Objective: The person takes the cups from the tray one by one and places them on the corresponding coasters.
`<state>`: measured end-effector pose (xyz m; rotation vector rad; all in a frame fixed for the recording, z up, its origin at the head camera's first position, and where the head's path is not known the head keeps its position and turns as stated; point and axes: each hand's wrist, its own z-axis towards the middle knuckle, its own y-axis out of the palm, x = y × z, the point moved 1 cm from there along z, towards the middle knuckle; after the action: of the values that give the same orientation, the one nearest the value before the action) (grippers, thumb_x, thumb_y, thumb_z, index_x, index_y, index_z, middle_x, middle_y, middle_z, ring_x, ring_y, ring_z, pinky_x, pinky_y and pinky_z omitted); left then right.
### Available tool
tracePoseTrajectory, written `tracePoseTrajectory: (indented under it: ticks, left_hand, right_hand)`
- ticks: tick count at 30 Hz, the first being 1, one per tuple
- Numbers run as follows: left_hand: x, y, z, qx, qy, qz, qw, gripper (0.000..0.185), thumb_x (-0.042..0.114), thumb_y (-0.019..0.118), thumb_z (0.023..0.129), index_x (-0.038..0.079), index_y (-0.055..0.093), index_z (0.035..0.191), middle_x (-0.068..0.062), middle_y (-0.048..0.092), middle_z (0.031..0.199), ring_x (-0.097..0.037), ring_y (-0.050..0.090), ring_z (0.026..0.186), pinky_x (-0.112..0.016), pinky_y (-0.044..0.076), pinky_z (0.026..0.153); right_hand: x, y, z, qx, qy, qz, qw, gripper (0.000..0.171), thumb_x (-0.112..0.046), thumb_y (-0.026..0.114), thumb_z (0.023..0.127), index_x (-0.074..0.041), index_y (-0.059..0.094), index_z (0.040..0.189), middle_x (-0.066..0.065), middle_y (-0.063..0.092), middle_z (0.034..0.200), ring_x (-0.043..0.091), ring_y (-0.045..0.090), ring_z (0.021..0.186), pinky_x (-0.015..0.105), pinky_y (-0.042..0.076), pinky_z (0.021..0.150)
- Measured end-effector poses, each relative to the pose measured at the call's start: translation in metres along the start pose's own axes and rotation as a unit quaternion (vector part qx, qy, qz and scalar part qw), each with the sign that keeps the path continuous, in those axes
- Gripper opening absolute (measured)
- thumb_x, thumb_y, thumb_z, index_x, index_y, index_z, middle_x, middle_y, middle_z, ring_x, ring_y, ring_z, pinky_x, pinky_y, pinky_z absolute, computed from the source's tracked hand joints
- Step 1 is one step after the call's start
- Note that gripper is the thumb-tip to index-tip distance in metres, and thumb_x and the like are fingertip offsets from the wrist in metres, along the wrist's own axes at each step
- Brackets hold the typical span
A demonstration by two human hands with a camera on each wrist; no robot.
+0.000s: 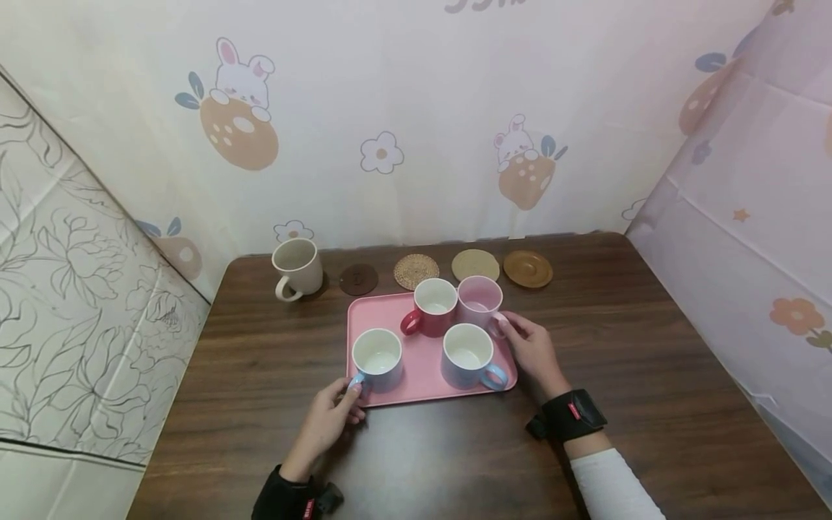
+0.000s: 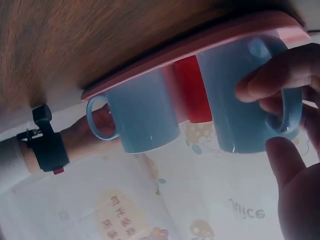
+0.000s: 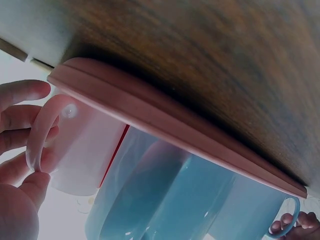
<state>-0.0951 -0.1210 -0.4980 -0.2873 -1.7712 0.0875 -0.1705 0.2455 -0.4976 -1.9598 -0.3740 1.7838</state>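
Left hand [image 2: 295, 150] pinches blue mug's handle [image 2: 290, 112].

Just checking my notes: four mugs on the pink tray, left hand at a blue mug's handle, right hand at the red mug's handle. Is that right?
Not quite. The right hand is at the pink mug's handle, not the red mug's; the head view shows it, and the right wrist view confirms. The rest holds: four mugs on the tray, left hand at a blue mug's handle.

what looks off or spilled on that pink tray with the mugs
Nothing stands out. All four mugs stand upright on the pink tray, no spill shows, and the tray lies flat on the table. The cream mug also stands upright.
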Motion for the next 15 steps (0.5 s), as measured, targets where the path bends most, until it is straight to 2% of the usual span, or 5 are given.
tracePoseTrajectory:
  ticks: [5,11,15]
  left_hand:
    - [-0.0044,0.0031,0.0051,-0.013,-0.004,-0.051,0.9986,0.031,0.017,0.045,0.104,-0.010,0.059,0.100,-0.022,0.067,0.089,-0.010,0.058,0.062,-0.023,0.051,0.058]
    - [-0.0054,0.0035,0.0071,-0.017,-0.021,-0.050,0.9984,0.040,0.026,0.038,0.106,-0.009,0.053,0.095,-0.009,0.056,0.078,-0.010,0.050,0.062,-0.022,0.044,0.058]
    - [-0.0051,0.0026,0.0072,-0.019,-0.025,-0.028,0.9991,0.039,0.027,0.038,0.106,-0.007,0.052,0.093,-0.004,0.049,0.072,-0.011,0.047,0.062,-0.022,0.039,0.057]
  right_hand:
    - [-0.0010,-0.0007,-0.0006,0.000,-0.004,-0.004,1.000,0.049,-0.043,0.054,0.098,-0.009,0.059,0.133,0.016,0.062,0.131,0.030,0.060,0.116,0.038,0.052,0.093]
    - [-0.0009,-0.0013,-0.0003,0.001,0.000,-0.005,1.000,0.049,-0.043,0.053,0.098,-0.009,0.059,0.134,0.016,0.061,0.132,0.030,0.059,0.119,0.045,0.051,0.097]
    - [-0.0019,-0.0007,-0.0008,0.007,-0.010,-0.011,1.000,0.048,-0.042,0.054,0.098,-0.008,0.060,0.132,0.017,0.063,0.130,0.030,0.061,0.116,0.029,0.052,0.090]
